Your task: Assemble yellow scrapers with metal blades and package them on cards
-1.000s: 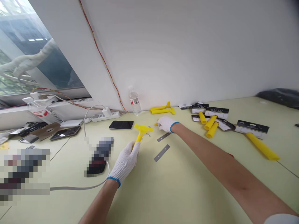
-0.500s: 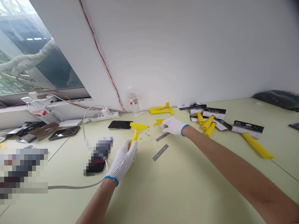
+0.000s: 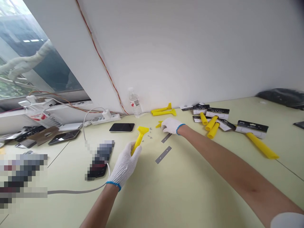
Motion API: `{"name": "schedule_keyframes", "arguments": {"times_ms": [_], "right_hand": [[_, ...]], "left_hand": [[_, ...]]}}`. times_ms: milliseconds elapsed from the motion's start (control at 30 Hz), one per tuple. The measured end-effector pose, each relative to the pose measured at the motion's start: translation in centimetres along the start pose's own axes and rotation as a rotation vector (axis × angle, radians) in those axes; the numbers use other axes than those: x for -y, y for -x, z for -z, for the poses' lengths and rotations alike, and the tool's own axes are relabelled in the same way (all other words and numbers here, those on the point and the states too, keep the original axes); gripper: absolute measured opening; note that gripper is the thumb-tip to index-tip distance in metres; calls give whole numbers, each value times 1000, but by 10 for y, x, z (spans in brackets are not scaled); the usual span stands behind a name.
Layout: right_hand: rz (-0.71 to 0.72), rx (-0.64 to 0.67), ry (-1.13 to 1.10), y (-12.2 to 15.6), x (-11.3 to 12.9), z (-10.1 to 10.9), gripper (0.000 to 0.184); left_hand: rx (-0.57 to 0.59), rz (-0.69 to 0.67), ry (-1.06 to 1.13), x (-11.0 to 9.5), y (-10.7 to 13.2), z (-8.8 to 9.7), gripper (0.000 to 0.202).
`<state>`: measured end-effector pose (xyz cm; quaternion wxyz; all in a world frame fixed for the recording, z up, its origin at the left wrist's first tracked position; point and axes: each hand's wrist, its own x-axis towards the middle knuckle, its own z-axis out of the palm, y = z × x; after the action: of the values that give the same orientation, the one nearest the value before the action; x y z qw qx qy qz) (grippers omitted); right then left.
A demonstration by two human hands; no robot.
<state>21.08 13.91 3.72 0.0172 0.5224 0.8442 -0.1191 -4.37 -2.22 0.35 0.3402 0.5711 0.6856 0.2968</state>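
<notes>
My left hand (image 3: 124,164), in a white knit glove, is wrapped round the handle of a yellow plastic scraper (image 3: 140,136) whose wide head points away from me. My right hand (image 3: 170,125), also gloved, reaches out over the pale green table (image 3: 180,190) with its fingers curled beside a small yellow part (image 3: 158,124); I cannot make out whether it grips anything. Tiny screws (image 3: 149,137) lie between the hands. Two flat metal blades (image 3: 163,154) (image 3: 166,137) rest just under the right forearm.
Two more yellow scrapers (image 3: 164,111) and a water bottle (image 3: 135,103) stand by the wall. Packaged scrapers with yellow handles (image 3: 213,122) (image 3: 260,142) lie at the right. A black phone (image 3: 122,127), a power strip (image 3: 104,118), cables and clutter fill the left.
My right hand has drawn back a little to the left, toward the small yellow part. The scraper in my left hand has turned so its head looks narrower.
</notes>
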Motion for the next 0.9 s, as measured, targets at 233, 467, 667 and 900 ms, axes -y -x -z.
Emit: {"name": "schedule_keyframes", "arguments": {"times_ms": [233,467,667,900], "right_hand": [[-26,63,-13,-2,2,2,23],[-27,109,-19,6,9,7,24],[-5,81,6,10,22,7,17],[1,13,-96,11,13,5,7]], "left_hand": [[-50,-126,-129,-4,2,-2,51],[-101,-176,-224,2,-4,-7,52],[-80,-189,-224,-1,-2,-9,53],[-73,-181,-231,-2,-2,-10,45]]}}
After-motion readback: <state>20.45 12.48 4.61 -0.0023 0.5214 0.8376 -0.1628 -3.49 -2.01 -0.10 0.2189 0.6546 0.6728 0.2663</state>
